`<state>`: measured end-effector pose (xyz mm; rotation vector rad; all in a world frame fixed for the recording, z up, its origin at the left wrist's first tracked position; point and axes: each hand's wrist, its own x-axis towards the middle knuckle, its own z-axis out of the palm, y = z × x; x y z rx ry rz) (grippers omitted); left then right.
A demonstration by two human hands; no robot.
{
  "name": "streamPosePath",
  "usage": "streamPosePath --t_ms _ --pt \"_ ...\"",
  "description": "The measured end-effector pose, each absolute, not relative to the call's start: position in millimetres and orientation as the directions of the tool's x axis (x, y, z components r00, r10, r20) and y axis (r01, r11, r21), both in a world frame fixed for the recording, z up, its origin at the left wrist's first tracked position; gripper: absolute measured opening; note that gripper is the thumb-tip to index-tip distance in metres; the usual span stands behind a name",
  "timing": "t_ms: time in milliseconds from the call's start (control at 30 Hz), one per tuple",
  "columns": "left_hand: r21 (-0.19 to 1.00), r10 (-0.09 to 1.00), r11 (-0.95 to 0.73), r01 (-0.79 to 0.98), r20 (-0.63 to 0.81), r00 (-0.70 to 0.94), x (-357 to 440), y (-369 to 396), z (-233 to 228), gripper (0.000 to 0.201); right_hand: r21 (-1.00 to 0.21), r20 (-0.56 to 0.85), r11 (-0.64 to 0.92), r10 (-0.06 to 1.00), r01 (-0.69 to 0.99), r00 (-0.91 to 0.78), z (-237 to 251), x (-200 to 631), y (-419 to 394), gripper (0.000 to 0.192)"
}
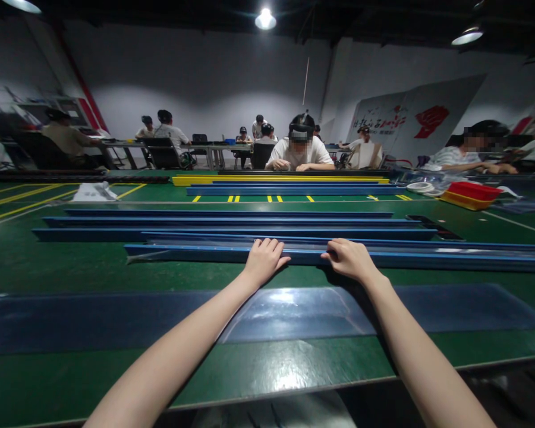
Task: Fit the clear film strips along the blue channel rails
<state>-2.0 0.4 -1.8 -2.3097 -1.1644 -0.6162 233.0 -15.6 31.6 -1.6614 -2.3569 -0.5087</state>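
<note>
A long blue channel strip point(419, 259) lies across the green table in front of me, with clear plastic film along it. My left hand point(264, 260) is wrapped over its near edge, fingers inside the channel and thumb on the near side. A short way to the right, my right hand point(348, 259) grips the same strip with curled fingers; its fingertips are partly hidden. Just beyond lie more blue strips point(227, 234), side by side. Nearer to me, a clear plastic sheet point(289, 315) stretches flat across the table beneath my forearms.
Farther back are yellow strips point(196, 180) and another blue strip point(294, 191). A dark flat phone-like object point(441, 229) sits behind the strips. Red and yellow trays point(470, 195) stand at the right, white crumpled material point(94, 191) at the left. A person point(299, 148) works opposite.
</note>
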Motion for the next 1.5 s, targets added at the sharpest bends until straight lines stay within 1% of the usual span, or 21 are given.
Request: streamPosePath --t_ms 267,500,800,967,1133,1500 --pt "-0.193 0.616 -0.524 0.829 0.586 0.526 -1 1 -3 0.031 0.173 0.35 0.348 0.853 0.922 -0.387 28 233 -15 0.022" --pt "-0.189 0.616 -0.528 0.828 0.586 0.527 -2 1 -2 0.03 0.092 0.347 0.422 0.835 0.902 -0.426 24 218 -15 0.026" --pt "-0.212 0.619 -0.518 0.829 0.575 0.534 -1 0 -1 0.032 0.087 0.362 0.506 0.787 0.858 -0.5 16 201 -12 0.025" --pt "-0.198 0.619 -0.525 0.828 0.579 0.531 -1 0 -1 0.031 0.055 0.385 0.522 0.776 0.851 -0.5 15 202 -11 0.024" --pt "-0.211 0.621 -0.509 0.834 0.581 0.526 -1 1 -3 0.032 0.029 0.382 0.534 0.775 0.845 -0.503 15 203 -11 0.024" --pt "-0.222 0.615 -0.509 0.832 0.582 0.532 -1 1 -4 0.032 0.018 0.386 0.547 0.768 0.837 -0.511 16 204 -10 0.024"
